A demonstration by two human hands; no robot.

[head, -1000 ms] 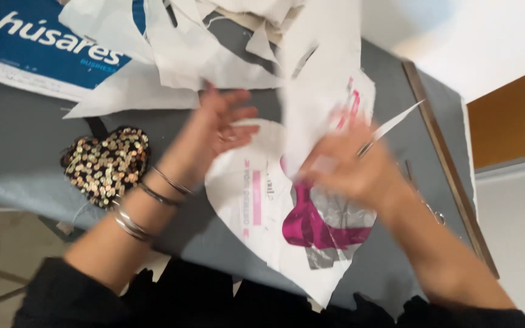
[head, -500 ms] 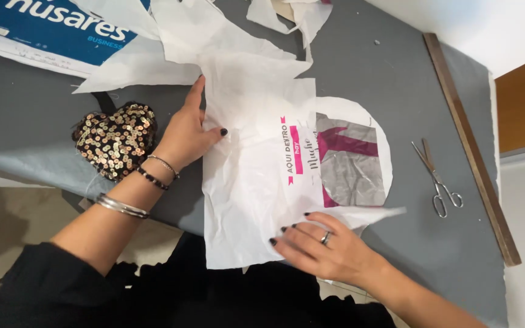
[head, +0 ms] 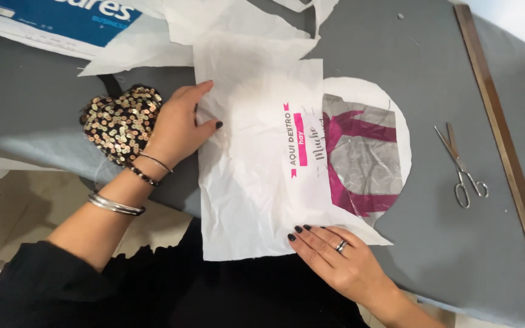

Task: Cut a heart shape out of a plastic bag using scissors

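A person leans over a grey table [head: 44,115], both hands flat on a white sheet [head: 250,176] with pink print. The sheet lies in the middle of the table, its near edge hanging just over the table's front. It partly covers a rounded white piece [head: 396,121] with a pink and grey picture, which shows to its right.

The left hand [head: 180,124] presses on the sheet's left edge, fingers spread and straight, gripping nothing. The right hand [head: 335,255] rests with its fingertips on the sheet's near right corner, also open and flat (a ring shows on one finger).

Half a second ago the sheet was more crumpled and lay aslant; now it lies smoother and squarer, and covers more of the rounded piece. The left hand has stayed at the left edge, while the right has shifted to the corner.

A sequinned heart [head: 120,121] lies just left of the left hand, touching the wrist. Scissors [head: 463,167] lie well to the right, near a long wooden ruler [head: 499,127]. More white paper [head: 147,48] and a blue package [head: 62,18] sit at the far left.
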